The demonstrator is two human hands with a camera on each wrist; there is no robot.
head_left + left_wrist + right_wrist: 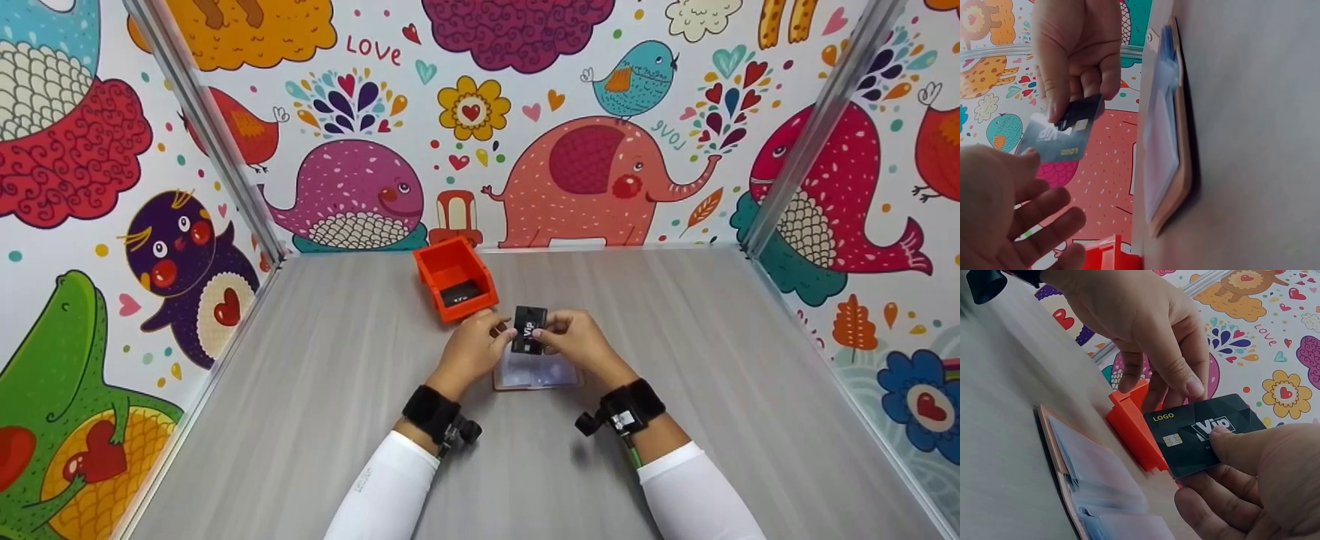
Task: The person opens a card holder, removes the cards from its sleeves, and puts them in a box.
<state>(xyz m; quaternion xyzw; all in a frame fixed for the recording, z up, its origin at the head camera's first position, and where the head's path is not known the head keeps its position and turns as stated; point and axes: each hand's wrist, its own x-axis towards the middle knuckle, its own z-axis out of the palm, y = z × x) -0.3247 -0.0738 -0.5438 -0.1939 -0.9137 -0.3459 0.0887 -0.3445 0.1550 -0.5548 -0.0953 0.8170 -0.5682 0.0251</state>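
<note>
A black bank-style card (529, 330) with "Vip" lettering and a gold chip is up off the table, between the two hands. My right hand (585, 341) pinches it, thumb across the printed face and fingers behind. My left hand (472, 349) has its thumb tip (1193, 386) right at the card's edge, other fingers loosely bent and spread. Below the card lies an open card holder (536, 373) with clear plastic sleeves and a tan-pink cover (1182, 185). In the right wrist view its sleeves (1100, 467) show side by side.
An orange-red bin (450, 281) stands just beyond my left hand, with dark cards (460, 293) lying in it. The grey wood-look table (337, 360) is bounded by printed cartoon walls (465, 150) and metal corner posts (214, 135). Both wrists wear black camera straps (431, 414).
</note>
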